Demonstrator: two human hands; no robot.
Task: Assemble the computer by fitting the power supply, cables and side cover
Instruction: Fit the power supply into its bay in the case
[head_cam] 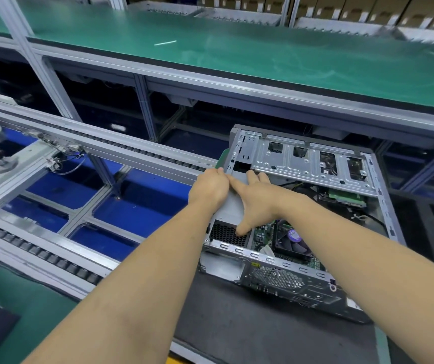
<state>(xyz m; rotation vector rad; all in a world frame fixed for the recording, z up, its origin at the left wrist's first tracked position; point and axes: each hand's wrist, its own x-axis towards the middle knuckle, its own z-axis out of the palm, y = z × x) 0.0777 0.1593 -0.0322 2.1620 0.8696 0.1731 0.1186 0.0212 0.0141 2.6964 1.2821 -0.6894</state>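
An open grey computer case (376,195) lies on its side on a dark mat, its inside facing up. A grey power supply (230,208) with a black mesh end sits in the case's left part. My left hand (208,189) curls over the supply's left edge at the case wall. My right hand (256,197) lies flat on top of the supply, fingers spread and thumb down by the mesh. A silver drive bracket (302,161) spans the far side. The CPU fan (290,239) and green motherboard (261,236) show to the right of the supply.
A roller conveyor (84,145) with aluminium rails runs to the left, blue floor below it. A long green-topped bench (236,48) crosses behind the case. The dark mat (250,324) extends toward me. Cardboard boxes (368,9) line the far shelf.
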